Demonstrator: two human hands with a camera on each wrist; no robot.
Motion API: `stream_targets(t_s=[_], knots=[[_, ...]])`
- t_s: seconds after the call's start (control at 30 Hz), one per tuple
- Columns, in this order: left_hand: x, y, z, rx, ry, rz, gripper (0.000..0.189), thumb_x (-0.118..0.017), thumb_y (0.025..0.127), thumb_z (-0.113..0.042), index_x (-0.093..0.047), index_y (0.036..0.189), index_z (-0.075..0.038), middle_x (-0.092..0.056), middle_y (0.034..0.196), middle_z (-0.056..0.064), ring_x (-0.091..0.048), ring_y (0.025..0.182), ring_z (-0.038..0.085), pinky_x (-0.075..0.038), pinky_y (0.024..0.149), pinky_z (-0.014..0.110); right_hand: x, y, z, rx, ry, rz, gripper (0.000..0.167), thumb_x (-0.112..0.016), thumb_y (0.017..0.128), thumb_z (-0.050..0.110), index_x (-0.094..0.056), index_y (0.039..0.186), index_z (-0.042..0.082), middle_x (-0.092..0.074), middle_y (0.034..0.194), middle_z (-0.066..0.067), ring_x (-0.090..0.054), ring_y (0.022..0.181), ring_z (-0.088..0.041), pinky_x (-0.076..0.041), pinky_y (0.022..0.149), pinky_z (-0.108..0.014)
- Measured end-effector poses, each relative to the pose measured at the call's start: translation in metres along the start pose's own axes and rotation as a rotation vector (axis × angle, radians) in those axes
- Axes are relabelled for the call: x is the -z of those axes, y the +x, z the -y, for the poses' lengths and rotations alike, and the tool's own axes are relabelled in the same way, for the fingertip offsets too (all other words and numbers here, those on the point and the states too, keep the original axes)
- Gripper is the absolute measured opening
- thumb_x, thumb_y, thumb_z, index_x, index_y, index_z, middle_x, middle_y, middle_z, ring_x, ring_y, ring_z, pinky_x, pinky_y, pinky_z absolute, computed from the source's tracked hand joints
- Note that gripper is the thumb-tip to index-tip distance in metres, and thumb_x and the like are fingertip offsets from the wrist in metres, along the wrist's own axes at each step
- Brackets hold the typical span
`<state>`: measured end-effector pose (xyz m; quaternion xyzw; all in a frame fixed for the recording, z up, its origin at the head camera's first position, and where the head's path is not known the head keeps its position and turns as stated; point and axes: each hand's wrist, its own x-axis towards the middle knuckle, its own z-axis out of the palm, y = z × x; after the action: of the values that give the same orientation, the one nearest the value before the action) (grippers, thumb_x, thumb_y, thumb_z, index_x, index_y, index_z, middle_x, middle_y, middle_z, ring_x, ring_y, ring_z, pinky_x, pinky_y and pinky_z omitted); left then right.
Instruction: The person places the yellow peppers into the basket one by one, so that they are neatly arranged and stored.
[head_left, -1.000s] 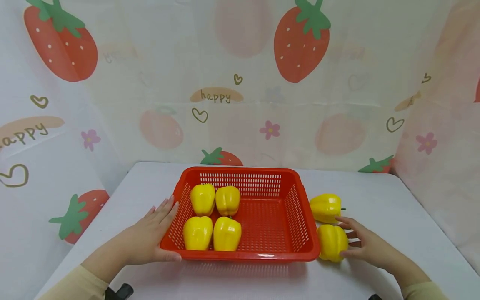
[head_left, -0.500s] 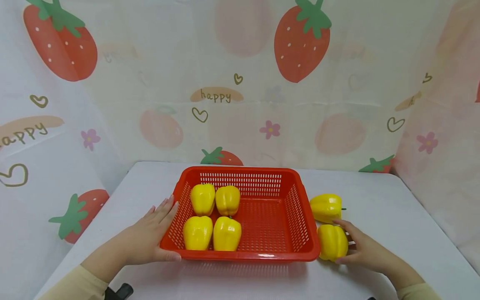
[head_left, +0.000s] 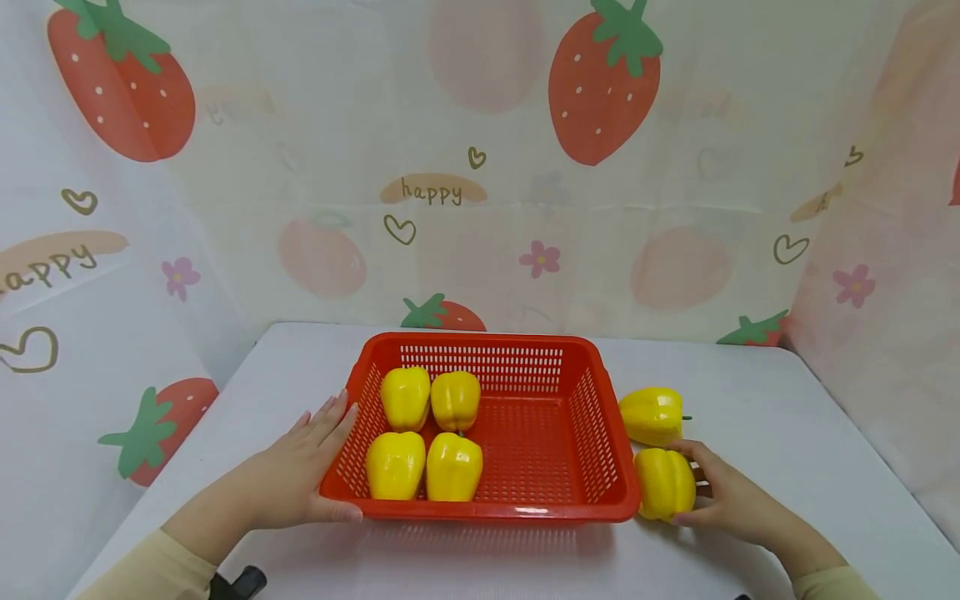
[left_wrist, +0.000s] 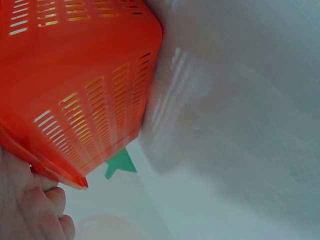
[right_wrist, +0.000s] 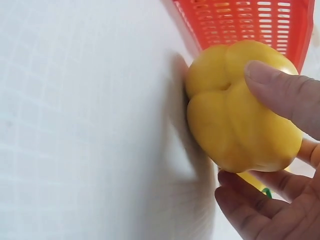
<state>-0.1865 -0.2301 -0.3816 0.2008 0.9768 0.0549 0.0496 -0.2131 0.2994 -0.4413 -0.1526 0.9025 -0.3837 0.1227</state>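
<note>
A red plastic basket (head_left: 525, 511) stands mid-table with several yellow bell peppers (head_left: 453, 468) in its left half. My left hand (head_left: 288, 475) rests along the basket's left rim, fingers extended and thumb at the front corner. Beyond the right side of the basket, my right hand (head_left: 738, 504) holds a yellow bell pepper (head_left: 663, 485). In the right wrist view its thumb (right_wrist: 280, 90) lies across this pepper (right_wrist: 240, 110), with fingers on the opposite side. Just behind lies another yellow pepper (head_left: 651, 415) with a green stem.
A white cloth-like cover (head_left: 757, 400) lies over the table. Strawberry-printed sheets (head_left: 480, 267) hang behind it and at both sides. The basket's perforated wall (left_wrist: 90, 115) fills the upper left of the left wrist view.
My right hand has moved slightly left, and its thumb and fingers have closed in around the nearer loose pepper. The left hand and basket have stayed put.
</note>
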Motion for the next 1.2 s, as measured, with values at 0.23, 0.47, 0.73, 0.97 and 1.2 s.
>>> stream_targets(t_s=[0.23,0.47,0.73,0.97,1.2], knots=[[0.001,0.000,-0.001,0.005,-0.009,0.005,0.119,-0.055,0.061,-0.078,-0.015,0.146,-0.005,-0.010,0.152,0.014,-0.012,0.138,0.033,-0.015,0.108,0.055,0.000,0.000,-0.003,0.043,0.005,0.007,0.083,-0.079,0.069,0.032,-0.031,0.132,0.010,-0.042,0.129,-0.015,-0.050,0.102,-0.028,-0.052,0.082,-0.034],[0.000,0.000,0.000,0.005,-0.004,0.006,0.119,-0.054,0.061,-0.079,-0.014,0.146,-0.006,-0.009,0.152,0.014,-0.012,0.138,0.032,-0.015,0.108,0.055,0.002,-0.002,-0.004,0.055,0.042,0.005,0.082,-0.079,0.070,0.029,-0.030,0.133,0.009,-0.039,0.131,-0.017,-0.051,0.103,-0.028,-0.052,0.080,-0.031],[-0.001,0.000,0.000,0.005,-0.005,0.005,0.119,-0.054,0.061,-0.079,-0.014,0.146,-0.006,-0.009,0.153,0.013,-0.011,0.138,0.032,-0.015,0.108,0.054,0.008,-0.006,-0.004,0.099,0.003,-0.042,0.079,-0.079,0.071,0.027,-0.031,0.131,0.009,-0.041,0.128,-0.017,-0.053,0.098,-0.028,-0.053,0.077,-0.029],[0.000,-0.001,-0.001,0.003,-0.002,0.006,0.120,-0.054,0.061,-0.079,-0.013,0.147,-0.006,-0.008,0.153,0.013,-0.009,0.139,0.031,-0.014,0.108,0.054,0.019,-0.007,0.004,0.067,-0.012,-0.056,0.079,-0.079,0.071,0.030,-0.031,0.131,0.011,-0.041,0.128,-0.014,-0.053,0.100,-0.028,-0.053,0.078,-0.030],[0.001,0.000,0.000,0.003,0.000,0.013,0.120,-0.053,0.061,-0.080,-0.013,0.147,-0.005,-0.009,0.153,0.014,-0.010,0.139,0.033,-0.014,0.108,0.054,0.036,-0.010,0.013,0.121,-0.058,-0.081,0.079,-0.078,0.072,0.028,-0.029,0.132,0.008,-0.041,0.128,-0.015,-0.055,0.100,-0.027,-0.053,0.077,-0.032]])
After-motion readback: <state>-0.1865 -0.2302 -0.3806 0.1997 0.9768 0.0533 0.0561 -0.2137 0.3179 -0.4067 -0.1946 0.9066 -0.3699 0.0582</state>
